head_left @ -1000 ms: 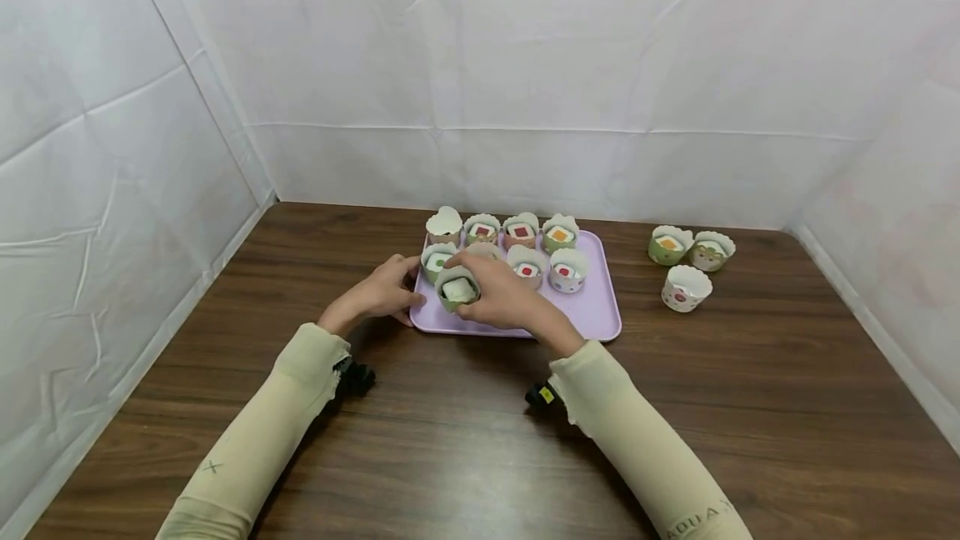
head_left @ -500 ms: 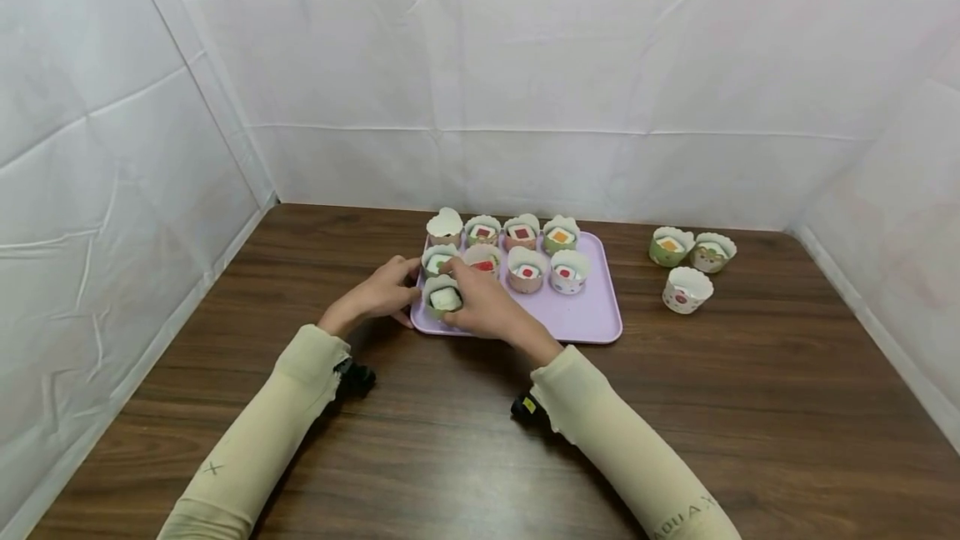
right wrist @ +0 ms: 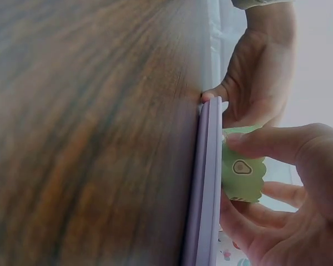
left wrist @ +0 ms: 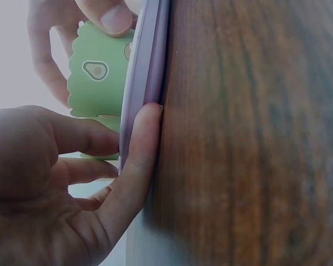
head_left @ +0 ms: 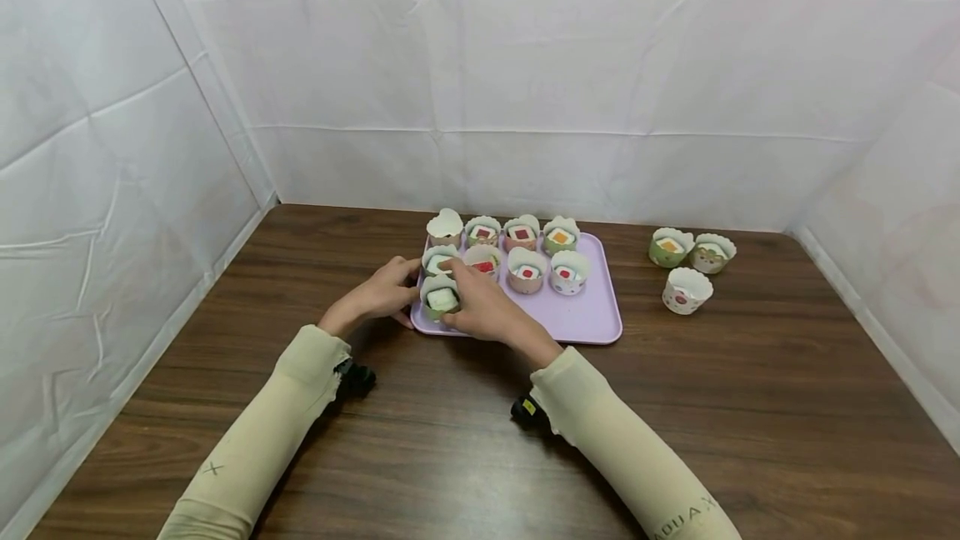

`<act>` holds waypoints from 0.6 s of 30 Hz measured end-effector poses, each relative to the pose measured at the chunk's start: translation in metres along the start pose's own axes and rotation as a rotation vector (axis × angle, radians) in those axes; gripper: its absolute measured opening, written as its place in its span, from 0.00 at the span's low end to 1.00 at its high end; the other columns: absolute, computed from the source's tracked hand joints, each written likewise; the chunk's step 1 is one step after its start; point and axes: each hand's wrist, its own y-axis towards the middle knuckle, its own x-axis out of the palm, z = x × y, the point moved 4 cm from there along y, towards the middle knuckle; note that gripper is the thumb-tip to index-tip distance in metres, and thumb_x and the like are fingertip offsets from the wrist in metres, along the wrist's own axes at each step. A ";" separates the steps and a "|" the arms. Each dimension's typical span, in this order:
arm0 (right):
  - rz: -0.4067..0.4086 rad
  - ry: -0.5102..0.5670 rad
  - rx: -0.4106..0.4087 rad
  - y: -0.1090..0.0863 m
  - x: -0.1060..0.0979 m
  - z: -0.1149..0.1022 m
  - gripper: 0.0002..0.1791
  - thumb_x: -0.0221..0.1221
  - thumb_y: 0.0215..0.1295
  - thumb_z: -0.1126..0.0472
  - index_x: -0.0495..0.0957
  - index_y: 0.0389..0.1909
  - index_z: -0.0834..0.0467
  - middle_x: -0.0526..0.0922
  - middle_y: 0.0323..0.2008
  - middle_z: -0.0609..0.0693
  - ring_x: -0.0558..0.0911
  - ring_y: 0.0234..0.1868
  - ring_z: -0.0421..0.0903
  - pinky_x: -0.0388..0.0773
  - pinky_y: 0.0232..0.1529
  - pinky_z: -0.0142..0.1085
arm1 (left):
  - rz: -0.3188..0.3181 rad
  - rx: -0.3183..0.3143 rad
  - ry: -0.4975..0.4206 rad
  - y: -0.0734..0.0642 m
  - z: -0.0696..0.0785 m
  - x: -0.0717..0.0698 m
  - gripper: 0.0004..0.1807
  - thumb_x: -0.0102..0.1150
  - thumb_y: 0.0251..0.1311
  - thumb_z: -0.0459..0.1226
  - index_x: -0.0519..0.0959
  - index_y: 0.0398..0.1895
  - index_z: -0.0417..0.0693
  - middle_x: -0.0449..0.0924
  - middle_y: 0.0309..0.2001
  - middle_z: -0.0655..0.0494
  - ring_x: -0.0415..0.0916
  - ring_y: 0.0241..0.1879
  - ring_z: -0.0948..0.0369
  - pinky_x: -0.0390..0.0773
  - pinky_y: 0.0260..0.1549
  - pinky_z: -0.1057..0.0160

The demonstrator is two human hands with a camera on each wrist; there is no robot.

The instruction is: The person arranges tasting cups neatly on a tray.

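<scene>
A green paper baking cup (head_left: 440, 300) with a pale square block inside stands at the front left corner of the lilac tray (head_left: 577, 322). My right hand (head_left: 483, 303) grips its sides between thumb and fingers. Avocado prints show on the cup's wall (left wrist: 97, 69) in the left wrist view, where its base meets the tray. My left hand (head_left: 378, 290) holds the tray's left edge, thumb low against the rim (left wrist: 140, 94) and fingers above. Right behind the gripped cup sits another green cup (head_left: 435, 258), partly covered by my right fingers.
Several filled baking cups fill two rows on the tray, including a cup with a red piece (head_left: 483, 265) and a white cup (head_left: 568, 273). Off the tray to the right stand two green cups (head_left: 667, 248) and a white dotted cup (head_left: 684, 294) on the wooden table (head_left: 450, 440).
My right hand has moved left and set the green baking cup down at the tray's front left corner, still gripping it. My left hand stays at the tray's edge.
</scene>
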 end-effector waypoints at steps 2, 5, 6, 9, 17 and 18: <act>-0.002 0.006 0.002 0.000 0.000 0.000 0.42 0.71 0.60 0.62 0.62 0.73 0.63 0.75 0.67 0.63 0.77 0.67 0.56 0.76 0.70 0.50 | 0.002 -0.001 0.002 0.000 0.000 0.000 0.35 0.42 0.73 0.29 0.51 0.82 0.38 0.57 0.63 0.31 0.76 0.44 0.45 0.93 0.34 0.56; -0.005 0.013 0.004 -0.001 0.001 0.001 0.42 0.71 0.61 0.61 0.62 0.73 0.63 0.75 0.68 0.63 0.77 0.67 0.56 0.77 0.70 0.50 | 0.002 0.004 0.008 0.000 0.001 0.000 0.35 0.42 0.73 0.29 0.51 0.82 0.37 0.57 0.63 0.30 0.77 0.44 0.45 0.93 0.33 0.56; -0.005 0.013 0.004 -0.001 0.001 0.001 0.42 0.71 0.61 0.61 0.62 0.73 0.63 0.75 0.68 0.63 0.77 0.66 0.56 0.77 0.70 0.50 | 0.002 0.006 0.011 0.000 0.001 0.000 0.35 0.43 0.74 0.30 0.51 0.82 0.37 0.57 0.62 0.30 0.77 0.44 0.45 0.93 0.33 0.56; -0.010 0.008 0.004 -0.001 0.001 0.001 0.41 0.71 0.61 0.61 0.62 0.72 0.62 0.75 0.68 0.62 0.77 0.66 0.56 0.77 0.69 0.49 | 0.001 0.006 0.023 0.000 0.002 0.000 0.35 0.43 0.73 0.29 0.51 0.82 0.36 0.58 0.63 0.29 0.77 0.44 0.44 0.92 0.33 0.56; -0.027 0.003 -0.001 -0.004 -0.001 -0.002 0.42 0.71 0.62 0.61 0.62 0.73 0.63 0.74 0.69 0.63 0.75 0.68 0.56 0.76 0.71 0.50 | 0.002 -0.008 0.044 0.000 0.001 0.000 0.35 0.44 0.74 0.30 0.51 0.82 0.38 0.58 0.63 0.31 0.77 0.44 0.45 0.92 0.33 0.59; -0.032 0.000 -0.003 -0.005 -0.002 -0.002 0.42 0.70 0.63 0.60 0.61 0.73 0.63 0.74 0.69 0.63 0.75 0.69 0.57 0.75 0.71 0.50 | 0.001 -0.009 0.046 0.000 0.001 0.000 0.35 0.44 0.74 0.30 0.52 0.82 0.38 0.58 0.63 0.31 0.77 0.43 0.45 0.92 0.33 0.60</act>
